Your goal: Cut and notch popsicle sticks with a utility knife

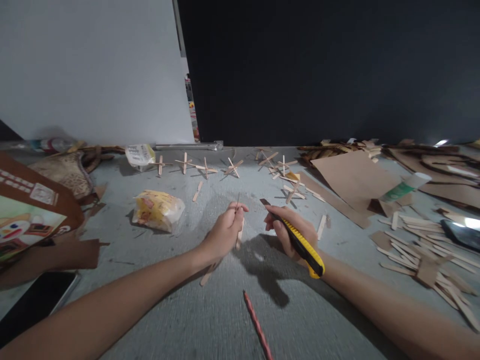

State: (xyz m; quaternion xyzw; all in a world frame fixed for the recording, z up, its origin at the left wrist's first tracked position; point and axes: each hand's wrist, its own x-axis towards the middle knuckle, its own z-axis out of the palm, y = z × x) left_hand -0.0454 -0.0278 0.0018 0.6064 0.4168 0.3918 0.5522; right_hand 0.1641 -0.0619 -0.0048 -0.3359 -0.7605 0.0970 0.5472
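Observation:
My right hand [296,230] is wrapped round a yellow and black utility knife [302,243]. Its blade sticks out at the upper left, apart from my left hand. With fingers pinched, my left hand [227,227] holds a thin craft stick [239,198], seen nearly edge-on above the fingertips. Just below those fingers a pale craft stick [240,236] shows; whether it is the same piece I cannot tell. Another stick [207,276] lies partly hidden under my left forearm. A red pencil [257,322] lies on the floor between my arms.
Several crossed-stick pieces [232,167] stand along the back. A yellow snack bag [157,210] and a phone [41,300] lie at left. To the right are loose craft sticks [408,250], cardboard [356,175], a glue stick [407,187] and a dark shiny object [461,232].

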